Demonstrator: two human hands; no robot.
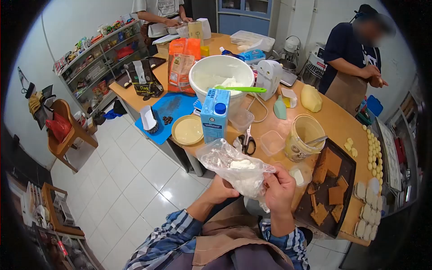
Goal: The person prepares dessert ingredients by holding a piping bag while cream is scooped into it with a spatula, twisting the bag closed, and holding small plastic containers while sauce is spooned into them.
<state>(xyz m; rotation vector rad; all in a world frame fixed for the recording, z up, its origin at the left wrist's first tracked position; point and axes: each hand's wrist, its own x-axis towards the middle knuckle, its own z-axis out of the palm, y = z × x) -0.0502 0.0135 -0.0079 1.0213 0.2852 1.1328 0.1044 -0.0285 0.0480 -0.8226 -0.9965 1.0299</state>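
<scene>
A clear plastic bag with a soft white filling hangs in front of me, between my hands. My right hand pinches its right edge between thumb and fingers. From below and the left, my left hand grips the bag, its fingers partly hidden behind the plastic. Just beyond the bag stand a blue milk carton and black-handled scissors. A large white bowl holds white cream, with a green spatula across its rim.
At the right, a dark baking tray carries brown cake pieces beside an open tub. Rows of small dough balls line the table's edge. One co-worker stands at the right, another at the back.
</scene>
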